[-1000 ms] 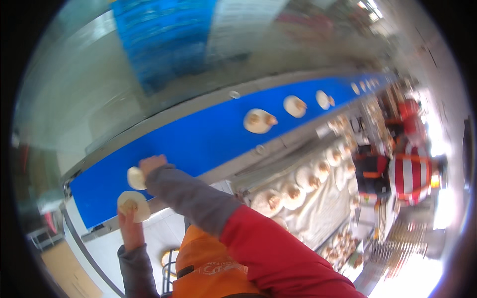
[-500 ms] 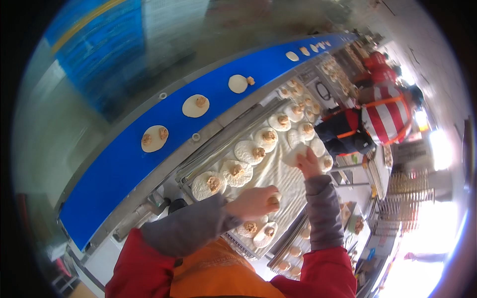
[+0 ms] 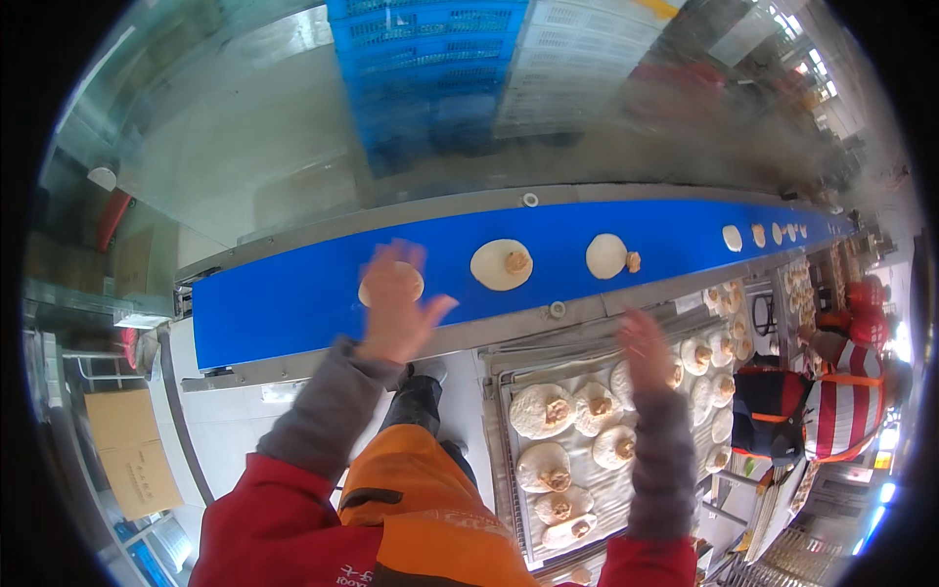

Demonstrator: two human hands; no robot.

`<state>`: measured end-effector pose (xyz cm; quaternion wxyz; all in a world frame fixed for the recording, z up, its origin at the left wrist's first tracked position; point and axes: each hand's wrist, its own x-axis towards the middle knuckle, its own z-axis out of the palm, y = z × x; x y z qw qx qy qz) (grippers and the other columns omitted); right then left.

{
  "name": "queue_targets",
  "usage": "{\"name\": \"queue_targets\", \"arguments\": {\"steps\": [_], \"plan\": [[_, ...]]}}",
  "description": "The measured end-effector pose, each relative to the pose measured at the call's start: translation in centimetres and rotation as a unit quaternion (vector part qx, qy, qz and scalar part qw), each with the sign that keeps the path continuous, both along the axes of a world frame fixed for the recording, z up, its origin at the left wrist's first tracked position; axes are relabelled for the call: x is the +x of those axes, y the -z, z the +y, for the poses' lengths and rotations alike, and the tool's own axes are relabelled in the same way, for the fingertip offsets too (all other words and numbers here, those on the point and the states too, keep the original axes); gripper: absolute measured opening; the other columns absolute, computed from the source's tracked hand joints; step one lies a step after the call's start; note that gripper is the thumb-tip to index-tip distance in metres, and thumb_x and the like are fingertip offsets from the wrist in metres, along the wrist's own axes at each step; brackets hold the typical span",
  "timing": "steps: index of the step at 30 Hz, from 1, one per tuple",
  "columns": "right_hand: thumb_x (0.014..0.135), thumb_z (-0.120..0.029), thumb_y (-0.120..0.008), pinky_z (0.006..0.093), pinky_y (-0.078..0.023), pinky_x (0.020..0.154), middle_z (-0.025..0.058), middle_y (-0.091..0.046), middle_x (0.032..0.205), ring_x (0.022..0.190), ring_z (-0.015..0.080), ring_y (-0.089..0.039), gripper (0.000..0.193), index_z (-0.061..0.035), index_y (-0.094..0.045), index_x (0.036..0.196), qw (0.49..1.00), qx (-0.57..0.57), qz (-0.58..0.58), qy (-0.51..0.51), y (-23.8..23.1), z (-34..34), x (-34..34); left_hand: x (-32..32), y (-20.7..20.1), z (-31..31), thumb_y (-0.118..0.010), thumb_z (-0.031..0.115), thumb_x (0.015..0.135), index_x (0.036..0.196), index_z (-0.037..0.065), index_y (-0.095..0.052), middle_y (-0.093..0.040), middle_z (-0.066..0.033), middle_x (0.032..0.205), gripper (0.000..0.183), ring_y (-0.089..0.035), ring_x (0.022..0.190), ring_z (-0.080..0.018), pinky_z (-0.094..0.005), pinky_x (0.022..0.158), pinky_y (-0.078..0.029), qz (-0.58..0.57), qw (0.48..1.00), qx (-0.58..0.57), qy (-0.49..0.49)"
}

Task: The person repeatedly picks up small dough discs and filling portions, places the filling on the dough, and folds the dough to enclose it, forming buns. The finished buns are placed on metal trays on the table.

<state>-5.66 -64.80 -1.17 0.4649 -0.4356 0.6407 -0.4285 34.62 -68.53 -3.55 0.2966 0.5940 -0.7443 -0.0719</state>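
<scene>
My left hand (image 3: pixel 396 313) is over the blue conveyor belt (image 3: pixel 264 318), fingers stretched out and palm down. Beneath it lies a flat pale dough round (image 3: pixel 416 286), mostly covered; whether the fingers touch it I cannot tell. To its right are a dough round with a lump of brown filling (image 3: pixel 502 264) and another dough round (image 3: pixel 606 254) with filling at its edge. My right hand (image 3: pixel 648 354), slightly blurred, hangs with fingers extended above the cloth-lined tray (image 3: pixel 587 465). Several dough rounds topped with filling (image 3: pixel 542 411) lie on that tray in rows.
A metal rail (image 3: pixel 469 342) edges the near side of the belt. Blue crates (image 3: pixel 425 78) are stacked beyond it, behind a clear pane. A co-worker in a striped top (image 3: pixel 846 411) stands at the right. A cardboard box (image 3: pixel 132 455) is on the floor at left.
The view has swung left. My left hand has gone from above the tray to the belt, its fingers now spread. My right hand has let go of the dough round on the tray.
</scene>
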Motion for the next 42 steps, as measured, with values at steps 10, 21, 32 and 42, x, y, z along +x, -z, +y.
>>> {"name": "queue_targets", "arguments": {"steps": [10, 21, 32, 42], "plan": [[0.079, -0.046, -0.08, 0.0435, -0.053, 0.097, 0.0192, -0.065, 0.124, 0.114, 0.0381, -0.064, 0.061, -0.0046, -0.064, 0.121, 0.862, 0.176, 0.398, -0.258, 7.7, -14.1, 26.5, 12.6, 7.6, 0.5, -0.069, 0.035, 0.082, 0.121, 0.009, -0.065, -0.06, -0.017, 0.112, 0.046, -0.057, 0.103, -0.0359, -0.0468, 0.081, -0.049, -0.13, 0.971, 0.12, -0.162], [0.083, -0.032, -0.077, 0.0431, -0.054, 0.078, 0.0169, -0.069, 0.101, 0.093, 0.036, -0.069, 0.044, -0.0083, -0.056, 0.115, 0.955, -0.056, 0.171, -0.236, -0.9, 0.0, 15.0, 16.6, 3.6, 3.1, -0.069, 0.018, 0.086, 0.116, 0.008, -0.06, -0.064, -0.0131, 0.109, 0.033, -0.064, 0.091, -0.0338, -0.039, 0.079, -0.055, 0.122, 0.986, 0.1, -0.059], [0.096, -0.016, -0.068, 0.0345, -0.055, 0.073, 0.0036, -0.064, 0.097, 0.09, 0.0189, -0.064, 0.016, -0.0096, -0.062, 0.109, 0.851, -0.123, -0.297, 0.416, 3.7, 25.4, -25.5, -38.0, -7.2, 10.0, -0.069, 0.038, 0.09, 0.095, 0.002, -0.068, -0.071, -0.0121, 0.084, 0.036, -0.07, 0.077, -0.0257, -0.04, 0.069, -0.053, 0.247, 0.723, 0.402, 0.504], [0.089, -0.049, -0.067, 0.0457, -0.051, 0.074, 0.0178, -0.065, 0.112, 0.101, 0.0371, -0.06, 0.058, -0.0013, -0.06, 0.122, 0.829, 0.217, 0.454, 0.245, 10.9, 28.3, -33.6, -40.7, -1.5, 12.0, -0.082, 0.047, 0.064, 0.093, 0.004, -0.065, -0.062, -0.0113, 0.095, 0.055, -0.059, 0.099, -0.0272, -0.0397, 0.082, -0.048, -0.022, 0.846, 0.018, 0.532]]}}
